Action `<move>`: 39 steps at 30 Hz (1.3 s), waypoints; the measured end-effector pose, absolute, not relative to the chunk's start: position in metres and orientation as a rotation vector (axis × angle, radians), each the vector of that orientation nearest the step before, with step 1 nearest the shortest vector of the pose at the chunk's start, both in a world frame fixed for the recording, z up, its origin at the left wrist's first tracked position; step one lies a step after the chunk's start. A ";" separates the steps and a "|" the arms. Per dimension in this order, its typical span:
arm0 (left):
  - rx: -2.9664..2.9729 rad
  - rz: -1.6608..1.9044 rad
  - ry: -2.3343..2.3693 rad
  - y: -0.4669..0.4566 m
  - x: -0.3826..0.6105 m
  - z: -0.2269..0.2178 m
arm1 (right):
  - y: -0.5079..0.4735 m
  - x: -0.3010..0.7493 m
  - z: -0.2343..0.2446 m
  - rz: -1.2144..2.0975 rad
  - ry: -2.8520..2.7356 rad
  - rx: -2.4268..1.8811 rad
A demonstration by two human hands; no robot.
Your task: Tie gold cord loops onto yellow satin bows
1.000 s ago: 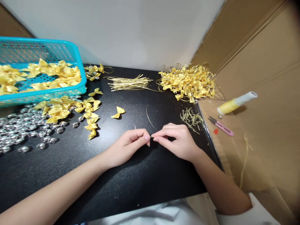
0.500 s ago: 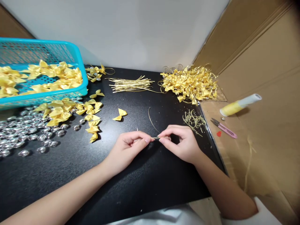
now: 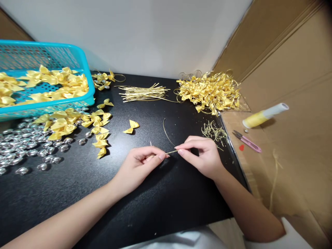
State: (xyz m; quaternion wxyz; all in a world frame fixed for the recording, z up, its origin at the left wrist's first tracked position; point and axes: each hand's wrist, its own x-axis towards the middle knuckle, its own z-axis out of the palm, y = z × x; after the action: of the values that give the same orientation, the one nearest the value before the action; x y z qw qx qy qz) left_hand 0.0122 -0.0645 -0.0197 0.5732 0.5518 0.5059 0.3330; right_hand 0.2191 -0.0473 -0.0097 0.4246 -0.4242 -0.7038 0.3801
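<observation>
My left hand [image 3: 141,166] and my right hand [image 3: 203,155] meet over the middle of the black table [image 3: 129,204]. Both pinch a thin gold cord [image 3: 171,152] stretched between their fingertips. One end of the cord curves away toward the back [image 3: 166,129], and a short tip sticks up above my left hand. A single yellow ribbon bow [image 3: 132,126] lies on the table just behind my left hand.
A turquoise basket [image 3: 85,79] of yellow bows stands back left, with more bows [image 3: 70,122] and several silver beads [image 3: 28,148] spilled before it. Cut gold cords [image 3: 144,92] and a heap of finished bows [image 3: 210,91] lie behind. Pink snips [image 3: 246,141] and a yellow thread spool [image 3: 264,114] rest on cardboard at right.
My hands have drawn slightly apart along the cord, showing more of it between the fingertips. The view shifted a little.
</observation>
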 end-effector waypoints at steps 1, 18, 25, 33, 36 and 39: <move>1.294 0.780 1.188 -0.065 0.012 -0.020 | -0.047 0.219 -0.010 0.957 -1.746 -1.075; 1.356 0.764 1.254 -0.061 0.005 -0.015 | -0.042 0.225 -0.012 0.942 -1.656 -1.183; 1.354 0.768 1.184 -0.061 0.005 -0.017 | -0.052 0.211 -0.012 0.906 -2.008 -1.023; 1.399 0.708 1.158 -0.061 0.000 -0.013 | -0.053 0.207 -0.014 0.823 -2.016 -0.962; 1.377 0.615 1.141 -0.057 -0.004 -0.006 | -0.051 0.212 -0.010 0.724 -1.894 -1.002; 1.338 0.544 1.083 -0.052 -0.011 0.001 | -0.048 0.220 -0.007 0.667 -1.730 -1.088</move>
State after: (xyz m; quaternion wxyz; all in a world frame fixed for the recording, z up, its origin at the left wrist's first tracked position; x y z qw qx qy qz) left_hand -0.0113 -0.0518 0.0013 0.6195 0.5818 0.4709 0.2366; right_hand 0.2200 -0.0480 -0.0066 0.4758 -0.4449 -0.7079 0.2730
